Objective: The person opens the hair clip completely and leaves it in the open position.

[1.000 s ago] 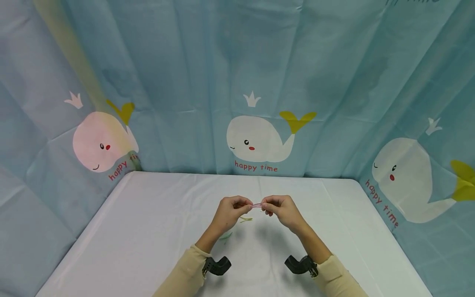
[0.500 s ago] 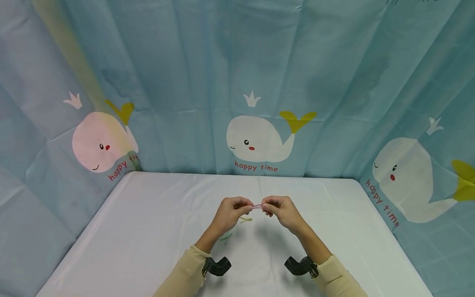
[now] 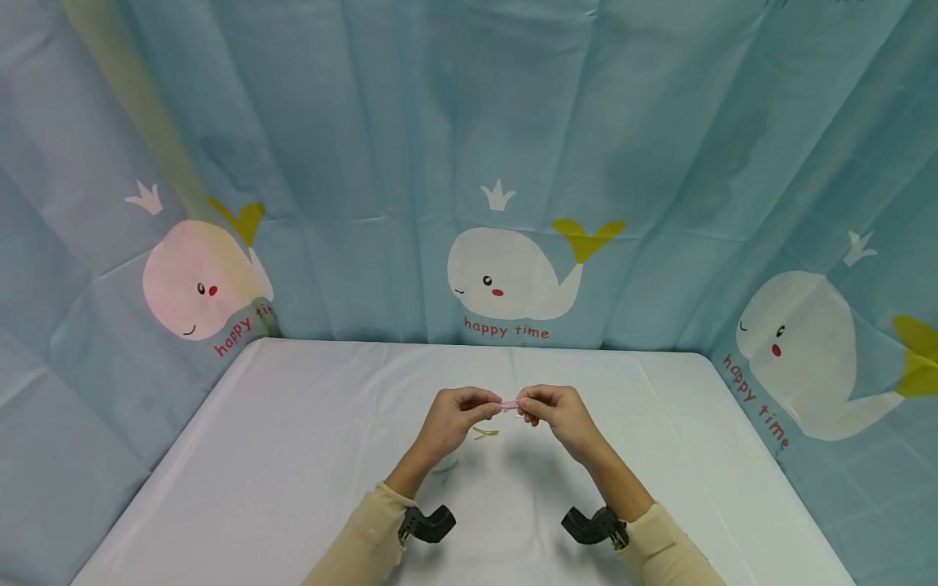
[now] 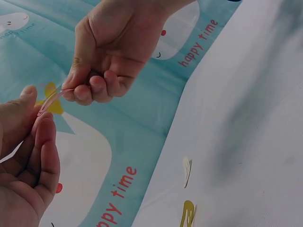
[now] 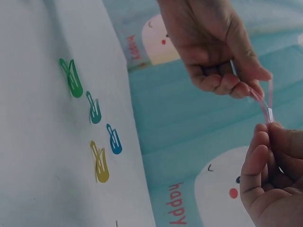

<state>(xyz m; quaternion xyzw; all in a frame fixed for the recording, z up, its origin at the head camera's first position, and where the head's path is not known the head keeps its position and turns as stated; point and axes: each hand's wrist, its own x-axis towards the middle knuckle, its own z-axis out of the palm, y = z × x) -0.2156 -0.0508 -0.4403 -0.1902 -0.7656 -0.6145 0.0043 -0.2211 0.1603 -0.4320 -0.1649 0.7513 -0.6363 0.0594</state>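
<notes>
A pink snap hair clip [image 3: 509, 404] is stretched between my two hands, above the white table. My left hand [image 3: 452, 417] pinches one end of it between thumb and fingers, and my right hand [image 3: 555, 413] pinches the other. In the right wrist view, the clip's [image 5: 269, 109] two arms stand apart in a narrow V near the left fingertips [image 5: 264, 75]. Most of its narrow body shows in the gap between the hands in the left wrist view; the gripped ends are hidden by the fingers.
Spread-apart clips lie on the white table [image 3: 330, 456]: green [image 5: 72, 79], teal [image 5: 94, 109], blue [image 5: 114, 139] and yellow [image 5: 100, 163]. A whitish clip [image 4: 186, 171] lies beyond the yellow one. A blue whale-print curtain [image 3: 366, 163] hangs behind and beside the table.
Both hands stay almost in place with the pink clip. My left fingertips have shifted very slightly right, closer to the right hand.
</notes>
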